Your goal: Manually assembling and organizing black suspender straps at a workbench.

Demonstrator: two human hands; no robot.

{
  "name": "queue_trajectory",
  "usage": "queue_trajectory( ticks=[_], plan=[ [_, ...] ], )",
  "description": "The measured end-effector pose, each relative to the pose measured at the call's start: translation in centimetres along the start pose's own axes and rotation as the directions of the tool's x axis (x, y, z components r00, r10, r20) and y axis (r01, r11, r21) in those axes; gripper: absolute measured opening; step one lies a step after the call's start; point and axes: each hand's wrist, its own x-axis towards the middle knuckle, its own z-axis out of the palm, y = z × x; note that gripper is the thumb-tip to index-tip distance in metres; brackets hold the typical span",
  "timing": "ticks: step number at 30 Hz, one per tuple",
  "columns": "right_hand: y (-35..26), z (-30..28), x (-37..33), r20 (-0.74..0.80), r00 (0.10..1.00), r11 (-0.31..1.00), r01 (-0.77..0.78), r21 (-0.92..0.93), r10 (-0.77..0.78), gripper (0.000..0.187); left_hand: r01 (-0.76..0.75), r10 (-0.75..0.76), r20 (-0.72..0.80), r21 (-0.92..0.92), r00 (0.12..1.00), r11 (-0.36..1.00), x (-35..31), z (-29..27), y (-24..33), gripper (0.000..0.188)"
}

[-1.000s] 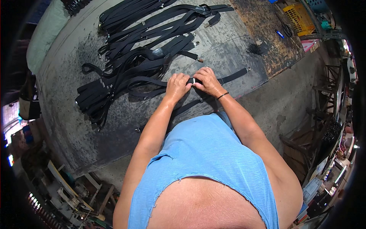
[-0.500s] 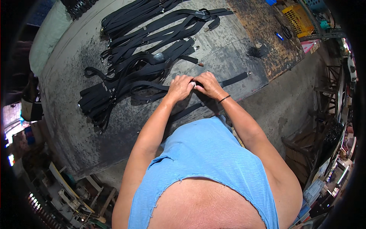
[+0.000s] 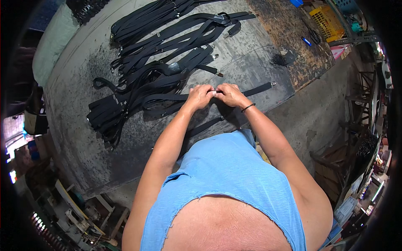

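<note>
My left hand (image 3: 199, 97) and my right hand (image 3: 231, 95) meet above the near part of the worktable, fingertips pinched together. Between them they grip a pair of black suspenders, whose strap (image 3: 260, 88) runs out to the right and ends in a metal clip. Something small and pale shows between the thumbs, too small to name. A second strap (image 3: 205, 126) lies close to my body, below the hands. Left of my left hand, a loose heap of black suspenders (image 3: 155, 81) spreads over the table, with shiny clips and a dark joining piece among them.
More bundled black suspenders (image 3: 146, 21) lie at the far side of the worktable (image 3: 125, 167). A blue cutter-like tool (image 3: 306, 41) and a tangle of dark threads (image 3: 278, 60) lie to the right. A yellow basket (image 3: 327, 23) stands far right; a pale sack (image 3: 54, 46) leans at the left.
The hands stay together in nearly the same place. My right hand's fingers have curled in more, and the strap's right end has dropped slightly nearer to me.
</note>
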Motion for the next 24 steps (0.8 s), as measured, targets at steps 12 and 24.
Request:
queue_trajectory(
  ticks=[12, 24],
  plan=[
    [-1.7, 1.0, 0.3, -0.105, 0.991, 0.975, -0.104, -0.196, 0.085, 0.024, 0.245, -0.237, -0.079, 0.117, 0.968, 0.962, -0.7, 1.4, 1.9, 0.029],
    [-1.1, -1.7, 1.9, -0.215, 0.936, 0.947, -0.304, -0.101, 0.278, 0.035, 0.163, -0.171, 0.003, 0.271, 0.985, 0.949, -3.8, -2.3, 1.2, 0.04]
  ],
)
